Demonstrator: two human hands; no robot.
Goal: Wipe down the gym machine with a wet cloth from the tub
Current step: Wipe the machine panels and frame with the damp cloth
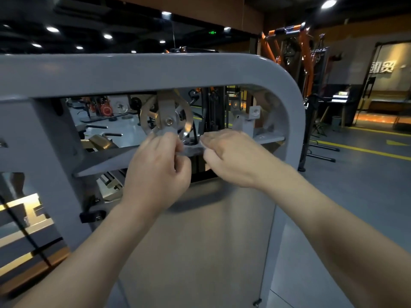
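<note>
One cloth (192, 151) is stretched inside the opening of the machine (200, 70), just below the pulley (166, 118). Left hand (155, 172) pinches its left end; right hand (231, 156) pinches its right end; the hands sit close together. Cloth outline is blurred.

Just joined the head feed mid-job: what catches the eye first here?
The two hands meet at the centre of the view, the left hand and right hand each pinching an end of a small grey cloth stretched between them. Right behind them sits the shiny metal pulley, under the broad grey machine frame that arches across the top. In the background at upper right stands an orange rack.
</note>
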